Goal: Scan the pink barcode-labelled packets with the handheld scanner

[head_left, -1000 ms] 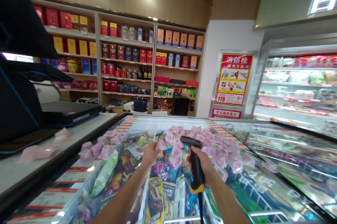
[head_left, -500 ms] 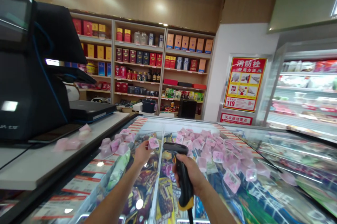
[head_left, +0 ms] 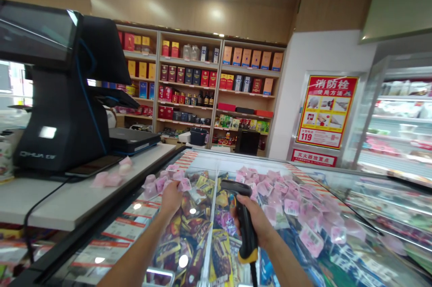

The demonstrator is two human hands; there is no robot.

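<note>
My right hand [head_left: 256,224] is wrapped around the grip of a black and yellow barcode scanner [head_left: 245,219], its head pointing left and its cable running down. My left hand [head_left: 172,198] is closed at a small pink cup with a white barcode label [head_left: 185,184], its fingertips partly hidden behind the hand. Right beside it, on the freezer's glass top, is a small group of pink cups [head_left: 158,184]. A far larger pile of pink labelled cups [head_left: 290,197] spreads over the glass to the right of the scanner.
Wrapped ice creams [head_left: 178,246] show through the freezer glass. On the left, a black checkout terminal [head_left: 57,111] stands on a white counter [head_left: 57,206], with a few pink cups [head_left: 106,180] near its edge. Shelves of boxed goods [head_left: 189,75] line the back wall.
My left hand has moved left with the pink cup, away from the scanner, to the small group of cups. The right hand still holds the scanner. The view has turned slightly left.
</note>
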